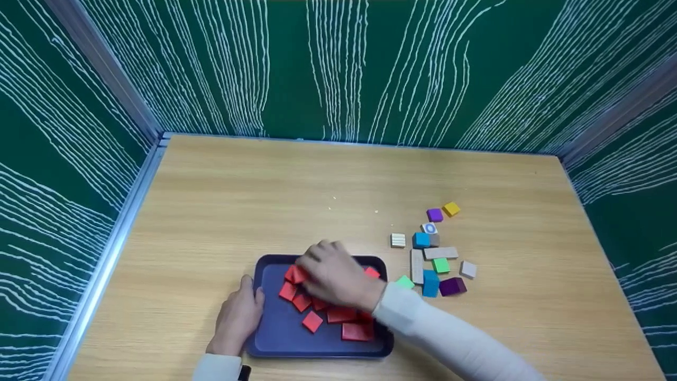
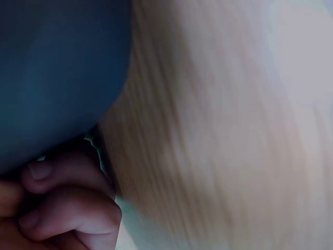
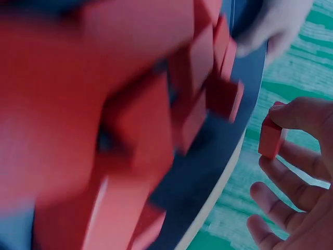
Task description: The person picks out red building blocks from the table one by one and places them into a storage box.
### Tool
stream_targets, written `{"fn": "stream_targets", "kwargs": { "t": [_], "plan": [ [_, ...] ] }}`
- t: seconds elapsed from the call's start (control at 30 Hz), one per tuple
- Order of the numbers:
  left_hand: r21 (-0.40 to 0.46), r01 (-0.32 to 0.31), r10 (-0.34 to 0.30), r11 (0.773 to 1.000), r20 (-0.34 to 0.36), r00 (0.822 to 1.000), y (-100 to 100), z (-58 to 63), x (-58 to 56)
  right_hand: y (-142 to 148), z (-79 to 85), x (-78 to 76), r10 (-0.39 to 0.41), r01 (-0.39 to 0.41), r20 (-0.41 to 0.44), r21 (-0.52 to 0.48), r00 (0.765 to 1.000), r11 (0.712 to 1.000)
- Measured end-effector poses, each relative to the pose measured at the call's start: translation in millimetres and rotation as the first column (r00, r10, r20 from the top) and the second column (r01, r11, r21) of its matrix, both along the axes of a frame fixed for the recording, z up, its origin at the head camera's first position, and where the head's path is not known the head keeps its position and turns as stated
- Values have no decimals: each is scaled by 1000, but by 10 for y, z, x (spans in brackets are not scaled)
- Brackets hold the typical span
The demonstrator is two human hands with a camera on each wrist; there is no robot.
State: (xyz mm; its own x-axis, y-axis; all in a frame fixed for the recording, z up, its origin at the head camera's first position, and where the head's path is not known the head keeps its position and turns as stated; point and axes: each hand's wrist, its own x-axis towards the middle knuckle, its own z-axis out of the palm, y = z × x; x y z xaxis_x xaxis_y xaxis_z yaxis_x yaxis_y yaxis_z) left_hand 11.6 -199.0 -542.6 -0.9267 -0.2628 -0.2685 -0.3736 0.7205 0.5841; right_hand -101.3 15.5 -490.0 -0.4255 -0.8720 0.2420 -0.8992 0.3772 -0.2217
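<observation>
A dark blue tray (image 1: 283, 343) holds several red blocks (image 1: 312, 321), cubes and longer pieces, lying loosely in it. My left hand (image 1: 238, 313) grips the tray's left side with the thumb at the rim; in the left wrist view its fingers (image 2: 78, 208) are curled by the tray's dark wall (image 2: 62, 78). Above the tray's upper part is my right hand (image 1: 336, 275), hiding some of the blocks. The right wrist view shows that hand pinching a small red block (image 3: 271, 136) between thumb and fingers, apart from the blocks in the tray.
Right of the tray lie loose blocks: a green block (image 1: 440, 265), a blue block (image 1: 430, 283), a dark purple block (image 1: 453, 286), a long grey block (image 1: 440, 253) and a yellow block (image 1: 451, 209), among others. Green walls with white lines border the wooden table (image 1: 222, 196).
</observation>
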Motion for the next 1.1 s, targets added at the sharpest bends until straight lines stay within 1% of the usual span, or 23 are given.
{"fn": "stream_targets", "kwargs": {
  "t": [0.17,0.33,0.47,0.6,0.8,1.0,1.1],
  "plan": [
    [-15,7,-7,1000,-20,1000,7,3,-6,-91,-21,157,89,-91,51,38,995,995],
    [-17,6,-6,1000,-21,1000,8,2,-27,-135,-84,245,190,-198,103,81,976,977],
    [-14,11,-12,1000,-33,999,22,-8,-44,-146,-174,301,228,-237,103,94,968,967],
    [-12,15,-16,1000,-43,999,30,-17,-48,-143,-254,344,237,-244,75,102,968,964],
    [-3,16,-16,1000,-29,999,49,-47,-45,-131,-357,375,230,-236,60,126,971,963],
    [9,49,-48,999,-29,998,77,-82,-134,-79,-447,374,166,-171,48,160,985,972],
    [24,47,-47,999,-16,999,61,-96,-148,-82,-459,359,154,-162,61,153,986,975]
  ]
}}
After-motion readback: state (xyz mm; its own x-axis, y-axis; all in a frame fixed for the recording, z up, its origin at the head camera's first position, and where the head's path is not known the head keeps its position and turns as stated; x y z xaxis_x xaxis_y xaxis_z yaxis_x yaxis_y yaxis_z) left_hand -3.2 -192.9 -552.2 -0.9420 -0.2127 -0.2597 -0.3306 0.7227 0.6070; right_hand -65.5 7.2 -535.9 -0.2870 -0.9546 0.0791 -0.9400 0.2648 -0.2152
